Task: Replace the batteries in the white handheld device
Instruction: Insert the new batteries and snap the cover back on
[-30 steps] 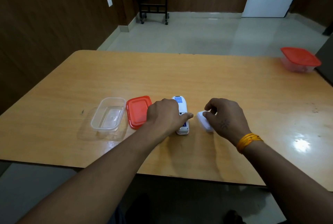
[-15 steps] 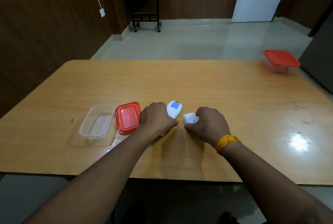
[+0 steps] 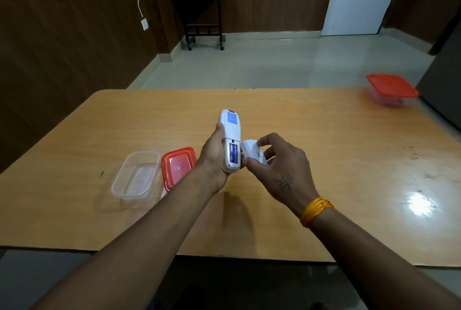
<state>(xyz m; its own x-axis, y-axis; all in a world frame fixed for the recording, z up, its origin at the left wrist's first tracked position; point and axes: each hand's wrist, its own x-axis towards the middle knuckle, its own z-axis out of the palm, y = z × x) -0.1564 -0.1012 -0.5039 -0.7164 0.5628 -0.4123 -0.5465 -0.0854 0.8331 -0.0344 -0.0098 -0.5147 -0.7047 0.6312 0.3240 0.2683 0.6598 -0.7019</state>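
My left hand (image 3: 212, 160) grips the white handheld device (image 3: 230, 139) above the table, its back facing me. The battery compartment is uncovered and blue batteries (image 3: 233, 153) sit inside it. A blue label is near the device's far end. My right hand (image 3: 282, 170) holds the white battery cover (image 3: 252, 152) between thumb and fingers, right beside the open compartment and touching or nearly touching the device's edge.
On the wooden table (image 3: 324, 160), an empty clear plastic container (image 3: 136, 176) and its red lid (image 3: 177, 166) lie left of my hands. A second container with a red lid (image 3: 390, 89) stands at the far right corner.
Both hands have lifted off the table. The left raised the device and turned its open back toward me. The right picked up the cover and brought it beside the compartment.
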